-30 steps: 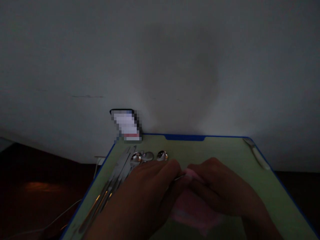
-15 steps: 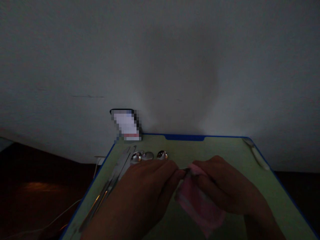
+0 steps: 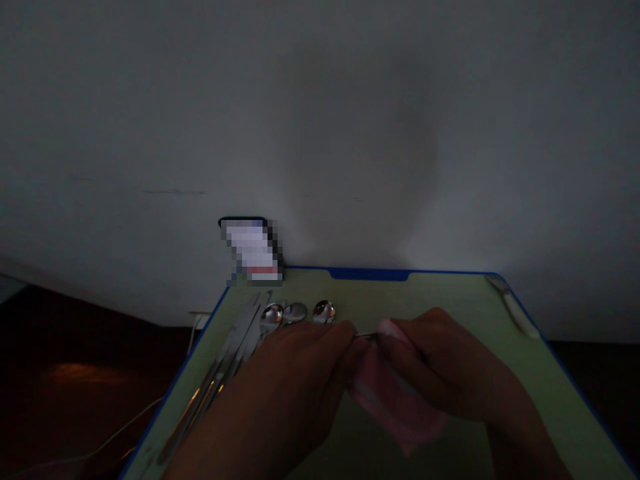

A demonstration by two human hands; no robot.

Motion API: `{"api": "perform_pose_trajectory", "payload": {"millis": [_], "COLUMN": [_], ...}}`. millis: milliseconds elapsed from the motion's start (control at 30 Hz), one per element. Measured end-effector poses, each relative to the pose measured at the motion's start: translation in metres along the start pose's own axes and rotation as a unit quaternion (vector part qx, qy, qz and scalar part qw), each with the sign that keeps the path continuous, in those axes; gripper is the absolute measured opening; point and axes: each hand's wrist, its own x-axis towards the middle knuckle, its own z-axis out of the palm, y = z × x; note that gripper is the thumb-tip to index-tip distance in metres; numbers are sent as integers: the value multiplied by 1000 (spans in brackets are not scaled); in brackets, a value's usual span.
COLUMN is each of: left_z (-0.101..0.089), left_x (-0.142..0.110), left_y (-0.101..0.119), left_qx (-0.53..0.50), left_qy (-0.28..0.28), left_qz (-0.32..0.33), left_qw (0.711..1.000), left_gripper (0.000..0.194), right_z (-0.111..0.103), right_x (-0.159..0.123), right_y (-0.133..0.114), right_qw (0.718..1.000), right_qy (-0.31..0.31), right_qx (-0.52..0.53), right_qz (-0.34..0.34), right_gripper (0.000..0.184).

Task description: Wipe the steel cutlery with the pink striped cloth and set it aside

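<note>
A thin, shiny metal utensil (image 3: 367,335), only partly seen, is pinched by the closed left hand (image 3: 300,373). It is also gripped through a soft pink cloth (image 3: 395,407) by the closed right hand (image 3: 445,373), near the middle of the green blue-rimmed board (image 3: 450,293). Steel spoons (image 3: 295,312) are laid along its left edge; what appears to be a white-handled knife (image 3: 515,310) is kept at its far right corner.

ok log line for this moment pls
left hand: holds thin metal utensil | right hand: pink cloth around utensil | spoons on green board, left side
</note>
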Motion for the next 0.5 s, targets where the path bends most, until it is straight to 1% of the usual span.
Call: {"api": "perform_pose_trajectory", "payload": {"millis": [233, 367, 500], "left_z": [0, 1, 2], "left_x": [0, 0, 0], "left_y": [-3, -4, 0], "left_qx": [3, 0, -9], "left_qy": [-21, -6, 6], "left_qz": [1, 7, 1], "left_qw": [1000, 1000, 1000], "left_gripper": [24, 23, 24], "right_z": [0, 0, -1], "right_x": [1, 1, 0], "right_y": [2, 0, 1], "right_qw": [1000, 1000, 1000], "right_qy": [-1, 8, -8], "right_qx": [-20, -17, -8], "right_qz": [1, 1, -2], "right_gripper": [33, 33, 30]}}
